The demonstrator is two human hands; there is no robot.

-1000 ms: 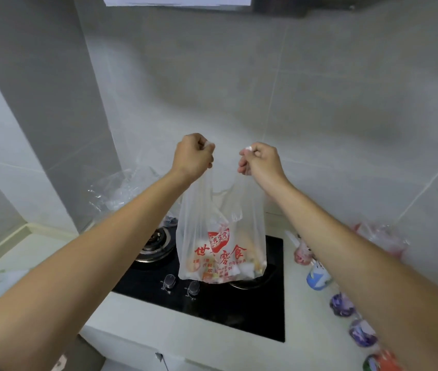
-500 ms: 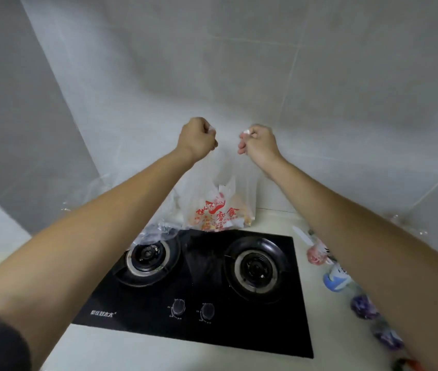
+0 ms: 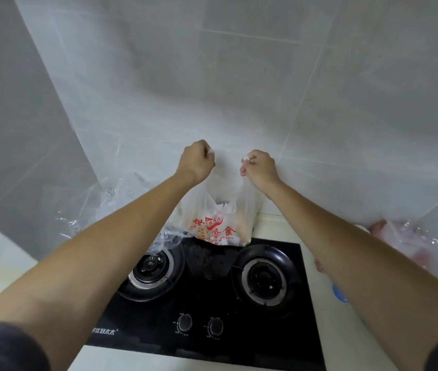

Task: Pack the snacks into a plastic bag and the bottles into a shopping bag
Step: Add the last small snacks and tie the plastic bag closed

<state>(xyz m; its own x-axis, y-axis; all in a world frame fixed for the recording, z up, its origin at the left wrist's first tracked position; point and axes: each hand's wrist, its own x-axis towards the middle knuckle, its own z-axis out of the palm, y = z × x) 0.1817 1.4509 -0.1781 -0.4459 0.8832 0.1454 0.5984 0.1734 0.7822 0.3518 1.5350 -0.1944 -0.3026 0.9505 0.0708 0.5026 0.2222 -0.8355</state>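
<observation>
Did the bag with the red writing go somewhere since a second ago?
Yes. The plastic bag went from over the stove's knobs back toward the wall, now at the stove's far edge, held by left hand and right hand.

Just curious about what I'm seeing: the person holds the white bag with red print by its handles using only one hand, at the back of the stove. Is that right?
Not quite. The head view shows both hands on the handles: the left hand grips one and the right hand the other. The rest holds: the white bag with red print hangs at the back of the stove.
</observation>
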